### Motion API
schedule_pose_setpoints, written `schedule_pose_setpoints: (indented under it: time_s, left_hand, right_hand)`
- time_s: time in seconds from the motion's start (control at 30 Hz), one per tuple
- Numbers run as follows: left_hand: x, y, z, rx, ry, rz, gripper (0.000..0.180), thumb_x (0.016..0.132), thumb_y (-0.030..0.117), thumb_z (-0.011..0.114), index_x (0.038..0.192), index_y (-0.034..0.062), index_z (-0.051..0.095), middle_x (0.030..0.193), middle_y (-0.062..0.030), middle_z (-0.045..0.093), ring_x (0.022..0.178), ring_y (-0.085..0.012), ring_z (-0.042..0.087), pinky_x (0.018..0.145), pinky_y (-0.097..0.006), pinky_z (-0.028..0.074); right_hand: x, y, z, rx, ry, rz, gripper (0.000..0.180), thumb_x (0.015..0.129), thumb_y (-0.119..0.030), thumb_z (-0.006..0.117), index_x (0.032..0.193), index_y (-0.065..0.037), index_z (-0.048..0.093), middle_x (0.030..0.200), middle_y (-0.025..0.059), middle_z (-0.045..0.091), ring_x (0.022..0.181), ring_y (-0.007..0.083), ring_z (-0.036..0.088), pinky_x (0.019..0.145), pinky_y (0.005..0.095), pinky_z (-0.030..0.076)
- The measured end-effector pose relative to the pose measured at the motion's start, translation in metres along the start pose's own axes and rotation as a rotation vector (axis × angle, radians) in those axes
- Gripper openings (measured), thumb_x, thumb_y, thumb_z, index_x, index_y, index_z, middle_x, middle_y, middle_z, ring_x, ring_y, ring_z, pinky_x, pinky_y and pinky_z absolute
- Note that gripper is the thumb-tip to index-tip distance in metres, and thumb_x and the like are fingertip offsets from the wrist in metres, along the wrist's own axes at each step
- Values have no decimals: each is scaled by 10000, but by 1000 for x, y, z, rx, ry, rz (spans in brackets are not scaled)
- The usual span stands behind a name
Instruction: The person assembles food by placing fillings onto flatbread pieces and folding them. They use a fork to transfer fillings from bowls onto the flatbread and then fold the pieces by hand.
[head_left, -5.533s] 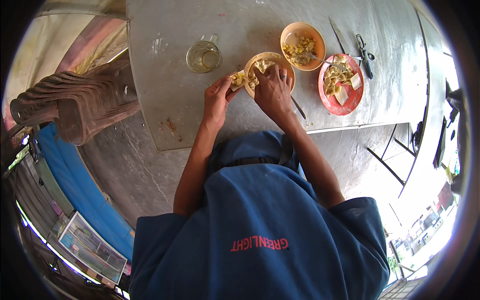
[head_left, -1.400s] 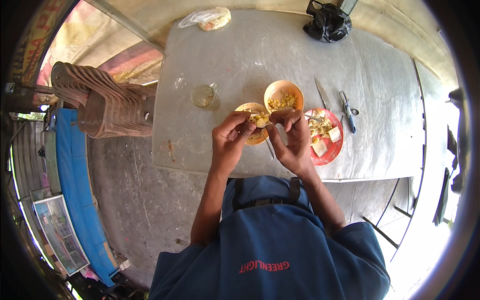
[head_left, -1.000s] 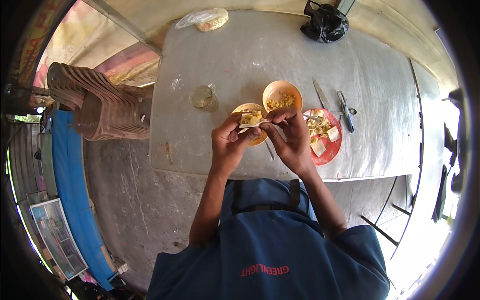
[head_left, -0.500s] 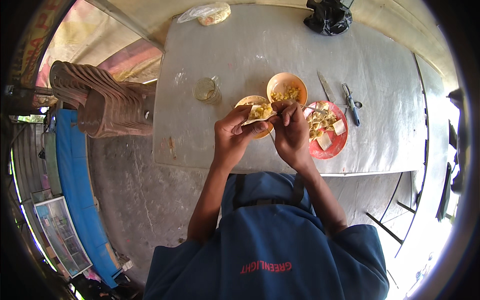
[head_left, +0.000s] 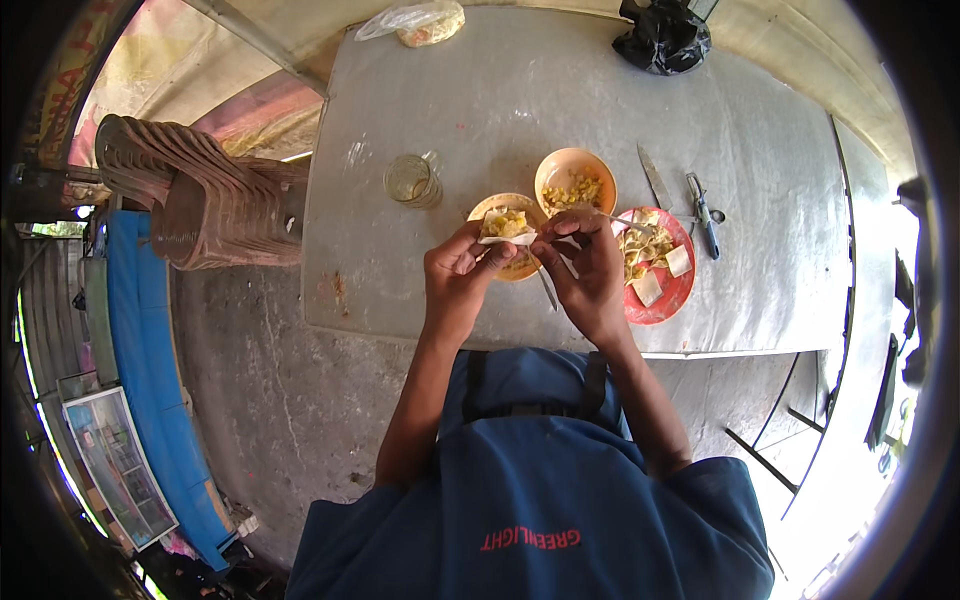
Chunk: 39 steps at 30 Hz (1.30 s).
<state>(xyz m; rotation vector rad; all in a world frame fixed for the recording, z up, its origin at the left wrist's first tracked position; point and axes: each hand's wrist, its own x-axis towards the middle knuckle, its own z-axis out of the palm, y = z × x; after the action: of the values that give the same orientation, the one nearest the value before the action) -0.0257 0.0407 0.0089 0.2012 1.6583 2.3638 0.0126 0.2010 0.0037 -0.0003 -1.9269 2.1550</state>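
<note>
My left hand [head_left: 458,265] pinches a square dough wrapper [head_left: 522,239] from its left side, with a heap of yellow diced filling [head_left: 505,222] on top. At the wrapper's right edge are the fingertips of my right hand [head_left: 588,270]. Those fingers are closed around a slim metal utensil [head_left: 622,219], whose far end points right over the red plate [head_left: 672,302]; whether fork or spoon, I cannot tell. Folded filled pieces and pale wrapper squares lie on that plate. Beneath the held wrapper is a yellow-orange bowl [head_left: 482,208], partly hidden. An orange bowl [head_left: 574,160] behind holds more filling.
On the metal table [head_left: 480,110] stand a glass mug [head_left: 411,181], a knife [head_left: 653,174] and a dark-handled peeler-like tool [head_left: 706,222]. A clear bag of food [head_left: 432,25] and a black plastic bag [head_left: 664,40] lie at the far edge. Stacked brown chairs [head_left: 205,200] are at left.
The filled wrapper has come down flatter and a little to the left, its filling now facing up. My right fingers have drawn slightly back toward its right edge.
</note>
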Motion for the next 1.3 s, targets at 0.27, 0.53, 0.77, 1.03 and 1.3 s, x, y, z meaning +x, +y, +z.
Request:
schedule_pose_setpoints:
  time_s: [0.27, 0.53, 0.77, 1.03, 1.3]
  left_hand:
    - [1, -3, -15, 27, 12, -52, 280, 958, 106, 671, 1187, -50, 629, 1096, -108, 689, 994, -193, 672, 917, -352, 561]
    - [-10, -15, -38, -49, 64, -166, 261, 980, 70, 620, 1216, -42, 616, 1123, -133, 690, 1029, -236, 686, 937, -371, 568]
    - [-6, -19, -35, -64, 7, -169, 260, 966, 43, 632, 1206, -57, 637, 1110, -135, 703, 1009, -206, 691, 929, -349, 566]
    - [5, -17, -39, 7, -112, -174, 252, 940, -1, 650, 1185, -59, 643, 1090, -106, 699, 997, -171, 678, 918, -336, 569]
    - [16, -22, -45, -27, -128, -180, 262, 915, -3, 674, 1171, -45, 635, 1074, -100, 701, 987, -180, 683, 894, -349, 584]
  right_hand:
    - [10, 42, -5, -662, -80, -104, 261, 842, -3, 704, 1060, 6, 561, 1060, 183, 622, 922, 334, 667, 783, 419, 553]
    - [5, 70, -23, -654, -34, 72, 180, 836, -7, 667, 1008, 1, 615, 977, 180, 688, 913, 357, 664, 791, 428, 532]
    - [3, 23, -10, -470, -125, 46, 196, 840, -59, 732, 1025, -12, 687, 1006, 117, 708, 827, 205, 676, 688, 310, 534]
    - [10, 16, 10, -432, -55, -10, 150, 787, -56, 734, 902, -6, 653, 890, 107, 666, 695, 199, 615, 613, 310, 495]
    - [10, 26, 23, -425, 21, -51, 152, 764, -70, 682, 855, -6, 578, 847, 119, 618, 692, 234, 586, 620, 343, 478]
